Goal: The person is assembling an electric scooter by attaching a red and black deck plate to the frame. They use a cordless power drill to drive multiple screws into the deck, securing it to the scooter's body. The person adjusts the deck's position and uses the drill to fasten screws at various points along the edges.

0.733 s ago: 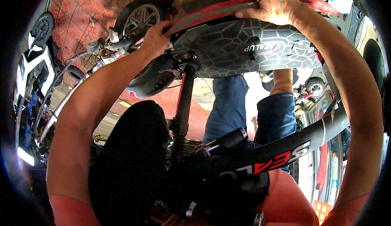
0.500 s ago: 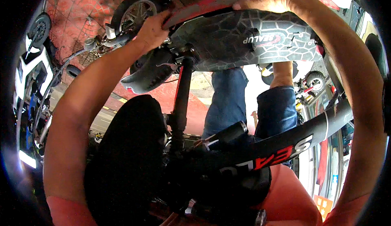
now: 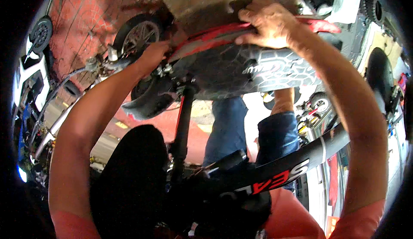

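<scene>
An electric scooter's deck (image 3: 206, 77), dark with a pale cracked pattern, stretches across the upper middle. Along its far edge runs a long red and grey trim strip (image 3: 206, 41). My left hand (image 3: 154, 57) is closed at the strip's left end, its fingertips partly hidden and blurred. Further right, my right hand (image 3: 271, 26) straddles the strip, thumb on the near side and bent fingers over the far side. The strip's red right end (image 3: 320, 25) shows beyond this hand. The scooter's black stem (image 3: 183, 127) rises toward me from the deck's left end.
A thick black tube (image 3: 297, 163) with lettering crosses the lower right, beside a dark rounded seat-like shape (image 3: 129, 178). A spoked wheel (image 3: 137, 36) stands at the upper left. Someone's jeans-clad leg (image 3: 226, 129) is behind the deck. A white bag (image 3: 346, 4) lies at the upper right.
The whole view has shifted, so deck, strip and both hands sit lower and slightly left in the picture. Both hands stay at about the same places along the strip.
</scene>
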The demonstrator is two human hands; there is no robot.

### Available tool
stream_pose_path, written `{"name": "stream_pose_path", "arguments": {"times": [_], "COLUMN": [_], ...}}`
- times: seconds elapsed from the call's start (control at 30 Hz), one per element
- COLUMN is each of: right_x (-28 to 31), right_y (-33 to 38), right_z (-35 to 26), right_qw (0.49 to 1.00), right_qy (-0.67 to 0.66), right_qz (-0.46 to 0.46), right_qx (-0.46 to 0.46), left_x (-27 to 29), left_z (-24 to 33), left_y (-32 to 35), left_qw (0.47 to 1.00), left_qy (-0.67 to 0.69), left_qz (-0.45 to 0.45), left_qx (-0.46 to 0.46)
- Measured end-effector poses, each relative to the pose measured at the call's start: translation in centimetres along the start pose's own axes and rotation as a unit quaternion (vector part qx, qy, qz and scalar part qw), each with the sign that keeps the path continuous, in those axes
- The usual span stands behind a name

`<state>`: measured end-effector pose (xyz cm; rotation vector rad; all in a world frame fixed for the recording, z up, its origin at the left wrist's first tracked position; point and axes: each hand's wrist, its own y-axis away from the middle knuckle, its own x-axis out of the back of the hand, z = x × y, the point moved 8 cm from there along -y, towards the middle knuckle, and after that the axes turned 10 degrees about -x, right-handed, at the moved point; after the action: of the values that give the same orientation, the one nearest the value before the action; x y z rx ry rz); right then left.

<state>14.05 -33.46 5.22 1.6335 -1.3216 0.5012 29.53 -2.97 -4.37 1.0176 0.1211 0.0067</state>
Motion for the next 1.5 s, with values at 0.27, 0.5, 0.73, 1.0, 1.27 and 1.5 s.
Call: {"name": "stream_pose_path", "arguments": {"times": [0.27, 0.5, 0.73, 1.0, 1.27, 1.5], "right_x": [-0.3, 0.7, 0.8, 0.4, 1.3, 0.8], "right_y": [-0.6, -0.2, -0.7, -1.3, -1.2, -1.4], "right_z": [-0.4, 0.1, 0.6, 0.8, 0.7, 0.8], "right_qw": [0.984, 0.99, 0.979, 0.971, 0.976, 0.971], "right_qy": [0.053, 0.039, 0.029, 0.017, 0.002, -0.005], "right_qz": [-0.151, -0.1, -0.162, -0.192, -0.155, -0.167], "right_qx": [-0.075, -0.094, -0.118, -0.139, -0.156, -0.173], "left_x": [-0.5, -0.6, -0.3, -0.8, -1.1, -1.2], "left_z": [3.3, 6.6, 3.6, 6.0, 6.6, 6.8], "left_y": [1.7, 2.4, 2.1, 2.7, 2.6, 2.8], "left_qw": [0.99, 0.988, 0.983, 0.98, 0.976, 0.964], "left_qy": [-0.078, -0.115, -0.16, -0.14, -0.177, -0.186], "left_qz": [-0.095, -0.066, -0.032, -0.065, -0.058, -0.017], "left_qx": [-0.068, -0.076, -0.085, -0.122, -0.113, -0.189]}}
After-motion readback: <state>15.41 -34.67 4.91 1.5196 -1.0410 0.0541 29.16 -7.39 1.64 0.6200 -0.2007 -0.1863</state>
